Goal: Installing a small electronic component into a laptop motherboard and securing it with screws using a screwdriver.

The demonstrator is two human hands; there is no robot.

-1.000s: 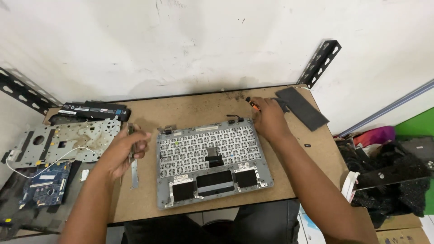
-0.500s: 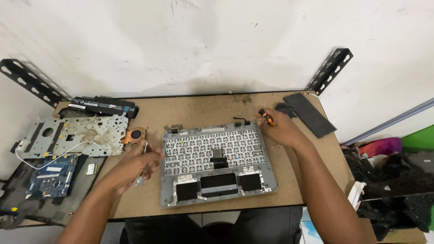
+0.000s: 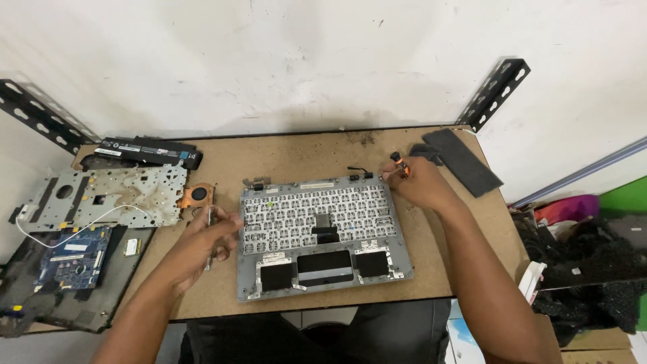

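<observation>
The gray laptop shell lies flat on the brown table, right between the two hands. The left hand touches its left edge, fingers curled around a thin metal piece. The right hand rests at its far right corner, pinching a small orange and black screwdriver. A flat black panel lies just past the right hand.

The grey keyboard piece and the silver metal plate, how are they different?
The grey keyboard piece lies in the middle, between both hands; the silver metal plate lies far left, untouched. The keyboard piece shows rows of key backs and black patches; the plate shows holes and stains. Both lie flat on the brown table.
</observation>
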